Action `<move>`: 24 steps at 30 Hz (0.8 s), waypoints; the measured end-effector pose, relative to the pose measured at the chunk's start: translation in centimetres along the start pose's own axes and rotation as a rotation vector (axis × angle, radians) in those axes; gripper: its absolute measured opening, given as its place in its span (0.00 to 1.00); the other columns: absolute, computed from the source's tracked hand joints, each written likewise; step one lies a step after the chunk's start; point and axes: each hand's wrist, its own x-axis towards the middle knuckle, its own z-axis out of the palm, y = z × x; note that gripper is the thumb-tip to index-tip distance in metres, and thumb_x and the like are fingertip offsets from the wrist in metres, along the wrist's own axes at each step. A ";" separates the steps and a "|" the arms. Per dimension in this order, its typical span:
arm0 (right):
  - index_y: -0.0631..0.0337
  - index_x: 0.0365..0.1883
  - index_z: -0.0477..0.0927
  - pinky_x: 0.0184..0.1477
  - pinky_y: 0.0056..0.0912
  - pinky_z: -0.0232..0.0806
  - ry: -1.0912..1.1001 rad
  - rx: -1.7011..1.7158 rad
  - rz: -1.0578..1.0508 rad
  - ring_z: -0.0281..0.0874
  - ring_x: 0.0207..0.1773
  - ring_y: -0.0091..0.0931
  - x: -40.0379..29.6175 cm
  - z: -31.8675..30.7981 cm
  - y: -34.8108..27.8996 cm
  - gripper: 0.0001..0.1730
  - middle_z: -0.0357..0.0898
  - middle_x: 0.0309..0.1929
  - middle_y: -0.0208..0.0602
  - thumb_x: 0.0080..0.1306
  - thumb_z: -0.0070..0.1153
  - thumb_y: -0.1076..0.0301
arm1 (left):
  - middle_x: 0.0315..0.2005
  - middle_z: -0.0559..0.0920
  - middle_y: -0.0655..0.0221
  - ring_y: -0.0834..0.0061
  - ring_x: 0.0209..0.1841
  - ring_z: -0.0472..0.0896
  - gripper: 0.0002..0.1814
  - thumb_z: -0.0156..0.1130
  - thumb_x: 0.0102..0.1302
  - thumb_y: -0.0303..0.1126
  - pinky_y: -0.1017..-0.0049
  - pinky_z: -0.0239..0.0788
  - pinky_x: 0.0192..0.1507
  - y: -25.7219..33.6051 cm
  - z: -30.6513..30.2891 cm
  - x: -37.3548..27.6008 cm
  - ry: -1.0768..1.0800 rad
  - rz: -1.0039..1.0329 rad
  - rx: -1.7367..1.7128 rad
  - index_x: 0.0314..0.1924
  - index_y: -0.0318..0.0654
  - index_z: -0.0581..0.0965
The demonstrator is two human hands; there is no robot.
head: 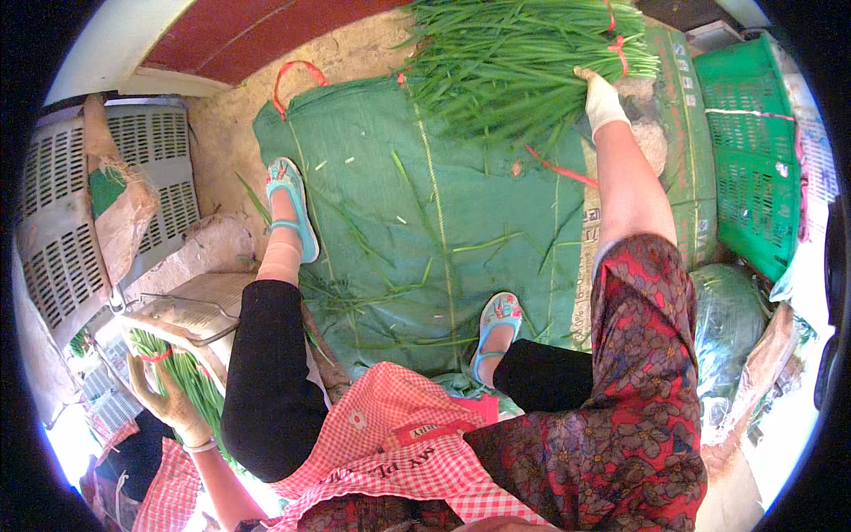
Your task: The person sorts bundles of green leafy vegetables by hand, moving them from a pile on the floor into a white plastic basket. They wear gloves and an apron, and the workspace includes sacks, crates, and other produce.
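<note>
My right hand (604, 103), in a pale glove, grips a bunch of garlic chives (512, 113) just below its red tie. Its thumb shows; the other fingers are hidden by the leaves. This bunch lies on top of other tied chives at the far end of a green woven sheet (372, 199). At lower left, my gloved left hand (166, 402) has its fingers apart beside another red-tied bunch of chives (193, 372). That bunch is partly hidden by my knee and a pale container (193, 309).
Grey slatted plastic crates (149, 133) stand at left. On the right are a green plastic basket (748, 153), a packed green sack (685, 133) and a plastic-wrapped bundle (728, 326). Loose leaves and a red strap (565, 169) lie on the sheet, where my feet rest.
</note>
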 end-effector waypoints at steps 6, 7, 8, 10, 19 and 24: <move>0.65 0.43 0.84 0.47 0.37 0.73 -0.134 -0.007 -0.052 0.79 0.42 0.32 -10.2 -3.0 -3.9 0.19 0.84 0.41 0.39 0.55 0.69 0.65 | 0.64 0.73 0.58 0.66 0.66 0.71 0.28 0.59 0.69 0.21 0.66 0.57 0.70 7.7 -1.6 3.6 -0.103 0.115 -0.132 0.69 0.32 0.67; 0.64 0.43 0.84 0.48 0.37 0.73 -0.208 0.016 -0.134 0.79 0.42 0.30 -15.2 -3.5 -6.3 0.17 0.84 0.41 0.38 0.56 0.68 0.65 | 0.63 0.74 0.58 0.66 0.66 0.71 0.29 0.59 0.68 0.20 0.66 0.57 0.71 9.9 -1.7 4.2 -0.138 0.136 -0.124 0.69 0.33 0.67; 0.65 0.44 0.84 0.48 0.35 0.73 -0.279 -0.008 -0.150 0.80 0.42 0.30 -18.5 -3.6 -6.6 0.18 0.85 0.41 0.36 0.56 0.68 0.67 | 0.63 0.75 0.59 0.67 0.65 0.71 0.30 0.61 0.66 0.21 0.66 0.57 0.70 12.5 -2.5 5.9 -0.223 0.140 -0.269 0.68 0.33 0.68; 0.67 0.49 0.80 0.47 0.34 0.74 -0.308 -0.091 -0.194 0.80 0.42 0.28 -24.6 -5.7 -10.3 0.23 0.84 0.41 0.37 0.55 0.70 0.72 | 0.63 0.75 0.59 0.67 0.66 0.71 0.32 0.65 0.64 0.24 0.67 0.57 0.71 15.1 0.2 5.8 -0.410 0.056 -0.666 0.68 0.32 0.68; 0.73 0.66 0.66 0.68 0.37 0.63 -0.773 -0.643 -0.607 0.72 0.66 0.37 -53.9 -7.8 -18.4 0.47 0.74 0.62 0.55 0.51 0.74 0.64 | 0.72 0.62 0.60 0.69 0.75 0.58 0.43 0.70 0.65 0.38 0.68 0.52 0.74 24.5 6.5 -2.5 -1.121 0.059 -1.501 0.73 0.34 0.58; 0.60 0.59 0.76 0.52 0.35 0.74 -0.470 -0.633 -1.285 0.82 0.47 0.33 -61.3 -7.9 -22.9 0.29 0.81 0.47 0.43 0.59 0.70 0.66 | 0.56 0.79 0.70 0.79 0.54 0.80 0.38 0.71 0.63 0.29 0.75 0.69 0.62 21.7 1.6 -10.1 -0.909 -0.370 -2.008 0.70 0.37 0.63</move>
